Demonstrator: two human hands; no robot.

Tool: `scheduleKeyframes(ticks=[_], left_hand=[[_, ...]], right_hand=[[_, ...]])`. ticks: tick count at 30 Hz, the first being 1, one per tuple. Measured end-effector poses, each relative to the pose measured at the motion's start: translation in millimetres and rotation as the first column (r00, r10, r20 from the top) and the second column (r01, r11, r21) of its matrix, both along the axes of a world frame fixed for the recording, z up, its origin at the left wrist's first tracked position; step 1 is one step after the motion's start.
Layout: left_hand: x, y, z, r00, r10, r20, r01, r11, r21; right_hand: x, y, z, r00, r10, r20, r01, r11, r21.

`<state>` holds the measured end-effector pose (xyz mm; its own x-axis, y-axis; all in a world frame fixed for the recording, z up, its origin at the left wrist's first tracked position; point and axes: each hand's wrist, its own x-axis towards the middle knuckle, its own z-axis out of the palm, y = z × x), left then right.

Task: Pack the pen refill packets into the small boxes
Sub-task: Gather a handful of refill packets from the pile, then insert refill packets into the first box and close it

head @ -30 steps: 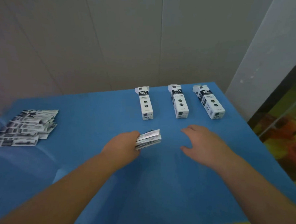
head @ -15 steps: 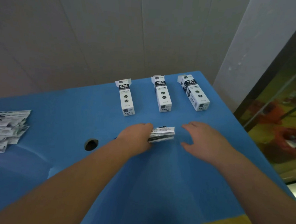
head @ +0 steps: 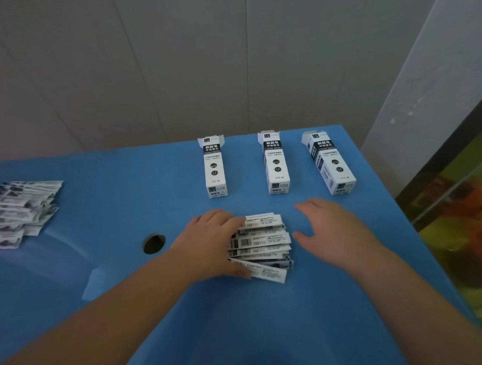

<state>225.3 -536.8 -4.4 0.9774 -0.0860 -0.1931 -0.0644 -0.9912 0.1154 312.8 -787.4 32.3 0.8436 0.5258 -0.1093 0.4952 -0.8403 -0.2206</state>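
Now your left hand point(head: 213, 241) has fanned the packets point(head: 261, 246) it grips onto the counter point(head: 117, 287), right hand point(head: 333, 227) open beside, boxes point(head: 275, 163) just beyond.

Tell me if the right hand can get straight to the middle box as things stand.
Probably yes. The right hand hovers open just short of the middle box, with only bare blue table between; the fanned packets lie nearer, off that path.
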Motion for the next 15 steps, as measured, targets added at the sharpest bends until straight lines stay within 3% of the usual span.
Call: scheduleKeyframes(ticks=[3,5,8,11,13,15], left_hand=[[-6.9,2.0,4.6,0.999,0.015,0.03,-0.014,0.999,-0.048],[-6.3,4.7,5.9,0.99,0.107,0.093,-0.089,0.979,-0.182],[15.1,14.4,5.4,0.917,0.366,0.159,-0.281,0.875,-0.394],[58.2,28.1,5.2,0.798,0.577,0.175,-0.433,0.751,-0.499],[89.5,37.8,6.3,0.757,0.64,0.127,-0.512,0.703,-0.493],[117.1,45.0,5.7,0.757,0.648,0.08,-0.573,0.718,-0.395]], right_hand=[[6.3,3.9,-1.1,1.0,0.008,0.002,-0.008,1.0,0.013],[9.7,5.8,-3.0,1.0,0.011,0.002,-0.011,1.0,0.025],[13.5,8.5,-6.4,1.0,0.02,-0.008,-0.02,0.999,0.032],[15.5,11.7,-7.9,0.999,0.025,-0.026,-0.024,0.999,0.044],[15.6,14.6,-8.6,0.999,0.035,-0.03,-0.033,0.998,0.055],[14.8,17.4,-9.4,0.999,0.043,-0.028,-0.041,0.997,0.059]])
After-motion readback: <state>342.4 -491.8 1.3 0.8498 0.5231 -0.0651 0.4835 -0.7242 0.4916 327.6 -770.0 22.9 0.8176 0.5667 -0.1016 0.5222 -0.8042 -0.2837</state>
